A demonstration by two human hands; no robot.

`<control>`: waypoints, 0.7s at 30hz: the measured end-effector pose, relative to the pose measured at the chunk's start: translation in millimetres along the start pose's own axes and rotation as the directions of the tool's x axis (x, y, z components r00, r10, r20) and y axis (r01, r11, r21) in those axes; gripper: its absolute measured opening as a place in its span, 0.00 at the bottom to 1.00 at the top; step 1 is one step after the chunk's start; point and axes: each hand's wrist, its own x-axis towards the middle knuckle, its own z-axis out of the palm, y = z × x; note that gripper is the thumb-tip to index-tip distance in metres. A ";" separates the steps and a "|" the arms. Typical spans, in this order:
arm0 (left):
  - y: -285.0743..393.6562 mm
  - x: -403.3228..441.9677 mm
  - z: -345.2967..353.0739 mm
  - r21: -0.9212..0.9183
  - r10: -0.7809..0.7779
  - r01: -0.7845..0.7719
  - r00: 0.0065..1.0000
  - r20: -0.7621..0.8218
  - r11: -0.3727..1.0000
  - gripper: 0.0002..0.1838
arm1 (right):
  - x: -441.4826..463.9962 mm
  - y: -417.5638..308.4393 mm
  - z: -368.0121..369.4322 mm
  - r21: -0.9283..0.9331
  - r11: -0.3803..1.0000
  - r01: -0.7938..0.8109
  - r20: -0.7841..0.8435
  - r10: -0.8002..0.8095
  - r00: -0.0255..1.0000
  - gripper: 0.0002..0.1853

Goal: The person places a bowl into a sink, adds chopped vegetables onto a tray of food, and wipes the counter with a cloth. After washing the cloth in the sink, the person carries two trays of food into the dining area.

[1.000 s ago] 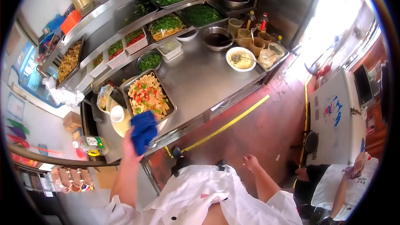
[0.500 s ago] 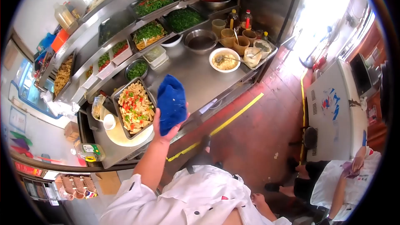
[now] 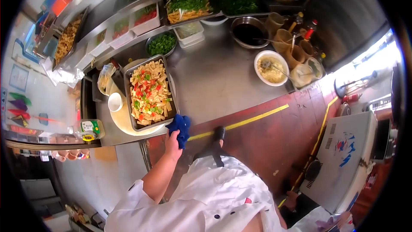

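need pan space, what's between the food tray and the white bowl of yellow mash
The head view shows bare steel counter between tray and white bowl, bar a sliver of pale board beside the tray.

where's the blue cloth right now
In the head view, the blue cloth is left of centre, in the left hand, by the near right corner of the metal tray, at the front edge of the counter.
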 end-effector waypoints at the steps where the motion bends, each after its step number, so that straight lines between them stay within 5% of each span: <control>1: -7.6 12.3 -9.7 0.059 0.024 -0.018 0.994 -0.103 0.998 0.25 | 9.3 -29.4 5.8 0.026 1.000 0.005 0.017 -0.005 1.000 0.10; 4: -45.9 63.8 -41.9 0.414 0.324 -0.192 0.905 -0.277 0.890 0.25 | 47.3 -120.5 41.7 0.209 0.977 -0.033 0.119 0.008 0.993 0.11; 7: -59.7 75.1 -35.7 0.903 0.684 -0.142 0.702 -0.197 0.405 0.28 | 25.3 -217.6 90.1 -0.074 0.991 0.115 0.092 -0.108 0.990 0.12; 11: -52.9 66.4 -5.9 0.957 0.778 -0.070 0.600 -0.186 0.282 0.28 | -5.6 -300.3 130.9 -0.352 0.884 0.306 0.150 -0.270 0.951 0.12; 15: -71.9 85.4 2.8 1.000 0.715 0.004 0.699 0.003 -0.009 0.26 | 26.7 -299.3 130.2 -0.404 0.866 0.296 0.180 -0.243 0.953 0.12; 16: -64.2 80.1 30.2 0.997 0.649 0.083 0.758 -0.056 -0.010 0.26 | 30.2 -297.4 126.5 -0.432 0.850 0.301 0.203 -0.234 0.951 0.12; 18: -75.2 102.0 40.9 0.979 0.742 0.162 0.670 -0.018 -0.123 0.28 | 37.8 -295.3 113.8 -0.396 0.882 0.255 0.237 -0.170 0.956 0.12; 21: -70.1 126.5 86.6 0.935 0.629 0.352 0.719 -0.296 0.037 0.31 | 26.8 -304.2 93.6 -0.357 0.911 0.208 0.159 -0.161 0.974 0.11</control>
